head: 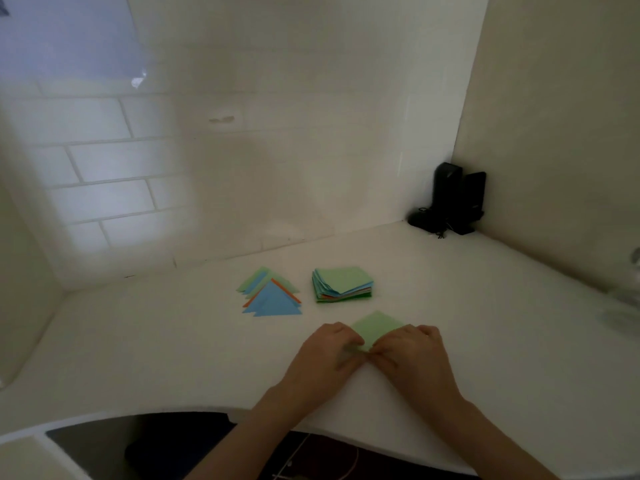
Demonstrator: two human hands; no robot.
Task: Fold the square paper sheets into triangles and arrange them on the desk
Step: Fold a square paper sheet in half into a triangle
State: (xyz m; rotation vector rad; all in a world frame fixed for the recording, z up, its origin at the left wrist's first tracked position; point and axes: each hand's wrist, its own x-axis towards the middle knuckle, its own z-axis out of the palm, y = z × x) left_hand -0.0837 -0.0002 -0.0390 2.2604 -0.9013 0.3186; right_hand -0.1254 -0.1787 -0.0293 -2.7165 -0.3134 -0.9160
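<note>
I see my left hand [329,351] and right hand [408,351] pinch a green sheet [377,329] at lower centre of the worktop [173,341]. Folded triangles [270,296] lie above; the stack of squares [343,284] remains thick.

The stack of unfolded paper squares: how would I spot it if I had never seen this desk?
Start at the white desk and find the person's two hands near its front edge. Just beyond them lie two paper groups side by side. The stack of squares is the right one: a thick, green-topped pile with flat square sheets, while its left neighbour, the folded triangles, is fanned out and pointed.
</note>
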